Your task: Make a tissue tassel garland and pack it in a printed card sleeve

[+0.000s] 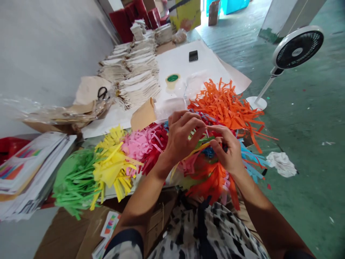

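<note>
Over the near edge of the table, the fingertips of my left hand [184, 135] and my right hand [228, 147] almost meet. My left fingers are curled together, and what they pinch is hidden. Green and yellow paper strips [202, 146] run between the hands to my right thumb and fingers, which are closed on them. Below hangs a fringed orange paper tassel [214, 180]. Around the hands lie fringed paper bundles: orange [223, 104], light blue [252, 160], pink [140, 142], yellow [111, 163] and green [77, 176]. My left hand partly covers a dark red one [155, 156].
Stacks of whitish paper bundles [138, 72] line the table's left side. A tape roll [172, 81], a phone [193, 55] and a brown envelope [143, 115] lie on white sheeting. Black-handled scissors [102, 93] rest at left. A fan [298, 50] stands on the floor at right.
</note>
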